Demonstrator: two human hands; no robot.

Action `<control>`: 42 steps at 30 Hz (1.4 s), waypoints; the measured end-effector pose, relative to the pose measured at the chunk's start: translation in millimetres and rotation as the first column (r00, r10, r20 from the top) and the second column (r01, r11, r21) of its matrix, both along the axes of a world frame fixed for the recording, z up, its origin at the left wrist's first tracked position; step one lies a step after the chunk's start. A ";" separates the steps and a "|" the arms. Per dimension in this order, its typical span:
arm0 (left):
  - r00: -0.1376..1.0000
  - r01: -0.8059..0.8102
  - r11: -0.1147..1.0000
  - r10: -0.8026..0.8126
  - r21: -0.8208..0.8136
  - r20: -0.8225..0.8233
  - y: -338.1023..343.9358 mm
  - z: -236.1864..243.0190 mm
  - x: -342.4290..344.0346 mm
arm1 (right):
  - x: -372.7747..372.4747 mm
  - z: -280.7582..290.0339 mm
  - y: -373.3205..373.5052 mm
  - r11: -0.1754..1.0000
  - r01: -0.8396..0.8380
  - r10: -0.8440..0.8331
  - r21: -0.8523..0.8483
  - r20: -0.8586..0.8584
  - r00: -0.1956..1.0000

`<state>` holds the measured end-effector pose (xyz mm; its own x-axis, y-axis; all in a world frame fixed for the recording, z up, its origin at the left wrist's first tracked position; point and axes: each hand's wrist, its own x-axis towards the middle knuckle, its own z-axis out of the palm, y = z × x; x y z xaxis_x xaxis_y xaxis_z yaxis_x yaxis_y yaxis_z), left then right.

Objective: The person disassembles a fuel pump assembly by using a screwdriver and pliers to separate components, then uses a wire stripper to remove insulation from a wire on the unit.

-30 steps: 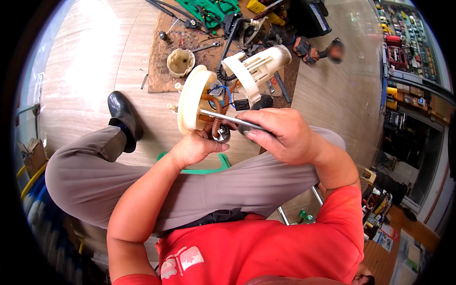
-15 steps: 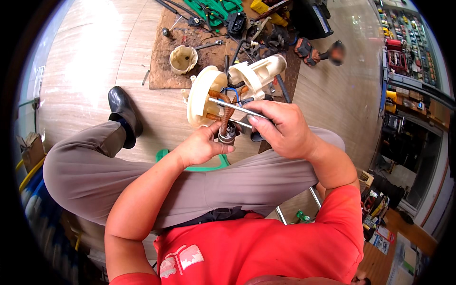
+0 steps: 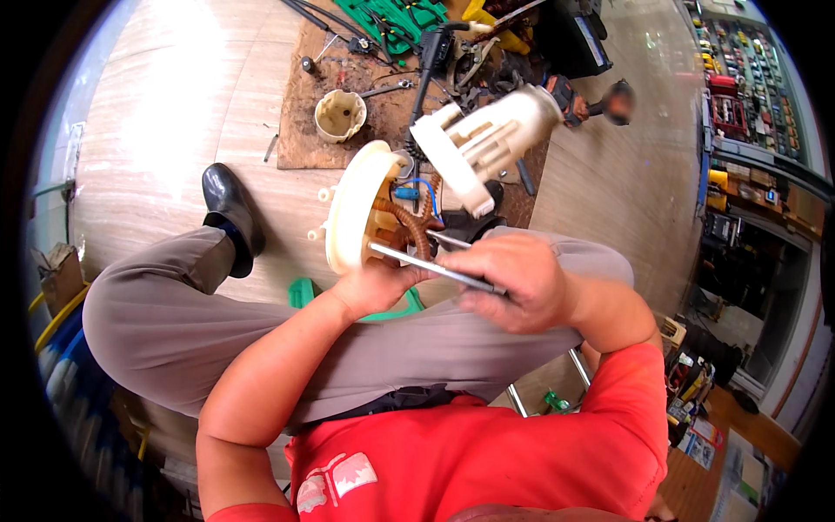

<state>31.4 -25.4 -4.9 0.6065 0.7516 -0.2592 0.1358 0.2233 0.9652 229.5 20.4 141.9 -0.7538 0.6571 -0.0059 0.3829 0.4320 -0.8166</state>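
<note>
A cream round flange (image 3: 352, 206) hangs over my lap, with corrugated brown hoses (image 3: 409, 222), a blue wire (image 3: 433, 191) and a metal rod (image 3: 396, 254) at its inner side. My left hand (image 3: 378, 287) is closed beneath it, around the lower part of this assembly; exactly what its fingers grip is hidden behind the hoses and rod. My right hand (image 3: 513, 278), somewhat blurred, is wrapped round the metal rod's right end. A cream cylindrical housing (image 3: 491, 139) with a slotted side hangs just above and right of the flange, joined to the same assembly.
A stained board (image 3: 300, 152) carries a cream cup (image 3: 339, 116), green tool cases (image 3: 383, 22), hoses and loose parts. A cordless power tool (image 3: 574, 104) lies to the right. A green stool (image 3: 304, 291) is beneath my legs; shelves of small items (image 3: 748, 96) line the right.
Over the last half second both hands and the flange have moved down, the flange also leftward. The cream housing has swung rightward, and my right hand is now lower and blurred.
</note>
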 end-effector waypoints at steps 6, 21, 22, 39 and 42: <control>0.999 0.050 0.989 -0.052 0.140 0.010 -19.0 -35.7 10.8 | -13.9 -10.1 -20.4 0.985 -0.123 0.127 0.124 -0.025 0.992; 0.956 0.293 0.929 -0.289 -0.224 0.052 2.8 32.0 -3.6 | -2.5 -17.5 15.1 0.935 -0.082 0.072 0.346 0.043 0.996; 0.938 0.333 0.882 -0.345 -0.333 0.026 8.5 37.6 -3.9 | -1.9 -18.5 18.5 0.939 -0.081 0.074 0.335 0.032 0.997; 0.901 0.435 0.900 -0.435 -0.020 -0.002 -15.7 -2.7 -5.7 | -6.9 -19.1 6.5 0.879 -0.099 0.107 0.466 0.010 0.994; 0.908 0.410 0.911 -0.406 -0.028 0.106 -17.2 1.7 -0.5 | -10.6 -19.1 6.8 0.840 -0.108 0.096 0.532 0.050 0.994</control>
<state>30.9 -42.6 -3.2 0.8812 0.4211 -0.2149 0.1331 0.2153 0.9674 218.9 27.3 122.8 -0.8204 0.4826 0.3067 0.3265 0.8357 -0.4416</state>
